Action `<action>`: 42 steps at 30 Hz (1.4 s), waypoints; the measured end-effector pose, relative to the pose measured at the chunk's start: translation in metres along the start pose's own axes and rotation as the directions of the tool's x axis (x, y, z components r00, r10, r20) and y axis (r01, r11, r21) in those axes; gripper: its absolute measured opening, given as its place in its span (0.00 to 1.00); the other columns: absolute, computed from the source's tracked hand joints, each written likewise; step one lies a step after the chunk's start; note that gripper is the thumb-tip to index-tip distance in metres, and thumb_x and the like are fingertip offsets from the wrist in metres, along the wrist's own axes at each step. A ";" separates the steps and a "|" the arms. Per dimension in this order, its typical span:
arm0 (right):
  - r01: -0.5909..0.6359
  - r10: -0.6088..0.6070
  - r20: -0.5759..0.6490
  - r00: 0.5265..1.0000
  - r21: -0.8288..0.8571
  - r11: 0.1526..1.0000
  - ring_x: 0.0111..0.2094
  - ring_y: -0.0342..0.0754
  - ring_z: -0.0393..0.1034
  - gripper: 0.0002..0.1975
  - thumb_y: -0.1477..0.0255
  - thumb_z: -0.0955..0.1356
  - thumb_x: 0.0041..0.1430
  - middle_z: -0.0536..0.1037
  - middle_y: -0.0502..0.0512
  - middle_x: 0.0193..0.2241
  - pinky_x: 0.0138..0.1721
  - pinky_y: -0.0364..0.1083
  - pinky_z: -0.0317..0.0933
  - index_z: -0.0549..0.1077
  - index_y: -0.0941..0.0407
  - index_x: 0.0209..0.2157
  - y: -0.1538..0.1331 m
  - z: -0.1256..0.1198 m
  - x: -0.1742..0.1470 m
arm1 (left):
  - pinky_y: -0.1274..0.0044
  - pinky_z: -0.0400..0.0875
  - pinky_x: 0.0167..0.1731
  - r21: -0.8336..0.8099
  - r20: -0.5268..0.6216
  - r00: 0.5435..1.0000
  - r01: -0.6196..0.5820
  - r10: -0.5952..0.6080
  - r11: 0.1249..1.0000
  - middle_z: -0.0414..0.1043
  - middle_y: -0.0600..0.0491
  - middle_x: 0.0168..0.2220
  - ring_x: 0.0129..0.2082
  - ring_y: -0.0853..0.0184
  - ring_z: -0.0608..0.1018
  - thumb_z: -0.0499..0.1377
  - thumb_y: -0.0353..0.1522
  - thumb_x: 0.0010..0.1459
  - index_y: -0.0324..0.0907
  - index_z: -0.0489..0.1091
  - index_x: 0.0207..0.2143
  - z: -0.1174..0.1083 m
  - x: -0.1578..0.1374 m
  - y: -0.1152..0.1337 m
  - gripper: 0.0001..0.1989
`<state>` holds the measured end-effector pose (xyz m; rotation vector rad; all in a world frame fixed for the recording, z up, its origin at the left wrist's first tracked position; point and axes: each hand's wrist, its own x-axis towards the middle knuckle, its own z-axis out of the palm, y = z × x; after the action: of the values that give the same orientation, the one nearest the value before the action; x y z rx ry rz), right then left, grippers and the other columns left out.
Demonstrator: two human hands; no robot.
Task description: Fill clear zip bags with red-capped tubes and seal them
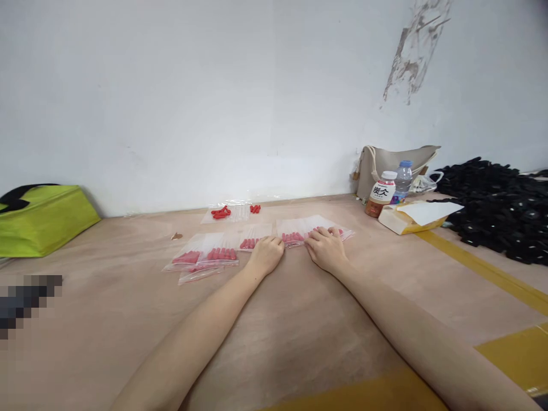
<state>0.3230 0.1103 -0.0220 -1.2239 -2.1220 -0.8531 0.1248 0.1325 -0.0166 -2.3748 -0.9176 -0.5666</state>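
My left hand (269, 253) is closed, with fingers bent, at the left lower corner of a clear zip bag (293, 229) holding a row of small red sticks. Its fingertips are partly hidden. My right hand (327, 248) has its thumb by that bag's right corner, and its bent fingers lie over another clear bag (314, 222) of red sticks. Left of my left hand is a bag of red sticks (248, 243), partly covered by the hand. Further left, several filled bags (221, 253) overlap in a small pile.
Loose red sticks (221, 213) lie on a clear bag near the wall. A green bag (47, 220) stands at left. At right are a brown drink bottle (381, 194), a water bottle (402, 180), a beige bag (367, 162), an open box (396, 221) and a heap of black pieces (496, 205).
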 end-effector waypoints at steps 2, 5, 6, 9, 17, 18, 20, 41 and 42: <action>-0.015 0.015 -0.015 1.000 0.023 1.000 0.35 0.48 0.61 0.06 0.76 0.64 0.54 0.74 0.54 0.27 0.37 0.50 0.44 0.71 0.57 0.25 0.000 0.000 0.000 | 0.73 0.70 0.32 -0.003 -0.007 1.000 -0.015 0.015 1.000 0.72 0.47 0.27 0.31 0.63 0.75 0.55 0.26 0.56 0.36 0.68 0.27 0.001 -0.001 0.000 0.06; -0.049 0.056 -0.056 0.997 0.117 0.992 0.34 0.46 0.63 0.06 0.75 0.64 0.55 0.75 0.53 0.28 0.38 0.49 0.45 0.71 0.57 0.26 -0.002 -0.003 -0.003 | 0.73 0.71 0.34 -0.002 -0.068 0.996 -0.058 0.058 0.998 0.73 0.46 0.32 0.34 0.63 0.76 0.56 0.32 0.57 0.35 0.69 0.33 -0.006 -0.010 -0.002 0.07; -0.052 0.064 -0.070 0.996 0.160 0.986 0.33 0.45 0.64 0.06 0.76 0.63 0.56 0.75 0.52 0.28 0.38 0.48 0.46 0.71 0.57 0.27 -0.004 -0.006 -0.006 | 0.73 0.72 0.34 0.003 -0.116 0.989 -0.089 0.089 0.996 0.73 0.46 0.34 0.35 0.63 0.76 0.56 0.33 0.57 0.35 0.68 0.35 -0.010 -0.016 -0.002 0.09; 0.001 0.024 -0.079 0.997 0.301 0.954 0.31 0.43 0.65 0.06 0.77 0.61 0.57 0.75 0.52 0.30 0.35 0.45 0.50 0.70 0.57 0.31 -0.009 -0.017 -0.017 | 0.74 0.73 0.37 0.027 -0.265 0.945 -0.191 0.191 0.981 0.74 0.47 0.38 0.36 0.65 0.76 0.55 0.34 0.58 0.35 0.68 0.38 -0.027 -0.036 -0.003 0.10; 0.064 -0.059 -0.027 0.998 0.549 0.834 0.30 0.44 0.65 0.05 0.75 0.60 0.59 0.72 0.55 0.29 0.31 0.43 0.58 0.66 0.57 0.33 -0.026 -0.039 -0.037 | 0.79 0.74 0.34 0.004 -0.338 0.887 -0.332 0.314 0.943 0.75 0.49 0.38 0.34 0.69 0.77 0.54 0.28 0.58 0.35 0.67 0.42 -0.057 -0.072 0.007 0.09; 0.058 -0.059 -0.017 0.998 0.556 0.829 0.28 0.44 0.65 0.05 0.74 0.60 0.59 0.72 0.54 0.27 0.30 0.42 0.58 0.66 0.57 0.33 -0.027 -0.039 -0.037 | 0.79 0.74 0.34 0.004 -0.342 0.883 -0.341 0.322 0.940 0.75 0.48 0.38 0.35 0.68 0.77 0.54 0.27 0.58 0.35 0.67 0.42 -0.057 -0.072 0.008 0.09; 0.044 -0.055 0.001 0.999 0.572 0.819 0.27 0.43 0.65 0.05 0.74 0.60 0.60 0.72 0.53 0.26 0.28 0.42 0.58 0.66 0.57 0.32 -0.028 -0.039 -0.036 | 0.79 0.74 0.32 0.010 -0.350 0.872 -0.362 0.343 0.932 0.75 0.48 0.37 0.34 0.68 0.77 0.52 0.25 0.58 0.35 0.67 0.40 -0.057 -0.072 0.007 0.08; 0.402 -0.355 -0.272 0.895 0.144 0.904 0.28 0.41 0.69 0.08 0.79 0.62 0.57 0.77 0.52 0.28 0.31 0.42 0.59 0.72 0.57 0.33 -0.016 -0.043 -0.031 | 0.80 0.66 0.19 0.049 -0.369 0.823 -0.447 0.432 0.893 0.74 0.50 0.28 0.23 0.70 0.75 0.51 0.22 0.58 0.34 0.67 0.32 -0.063 -0.067 -0.004 0.06; 0.405 -0.357 -0.279 0.892 0.139 0.904 0.28 0.41 0.69 0.07 0.79 0.63 0.57 0.77 0.52 0.28 0.32 0.42 0.59 0.72 0.58 0.33 -0.016 -0.044 -0.031 | 0.79 0.65 0.19 0.049 -0.369 0.824 -0.444 0.430 0.895 0.74 0.50 0.28 0.23 0.70 0.75 0.51 0.22 0.58 0.34 0.67 0.32 -0.063 -0.067 -0.005 0.06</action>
<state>0.3289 0.0547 -0.0197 -0.5696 -2.2077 -0.8829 0.0634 0.0647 -0.0030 -2.2889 -0.1800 -0.8091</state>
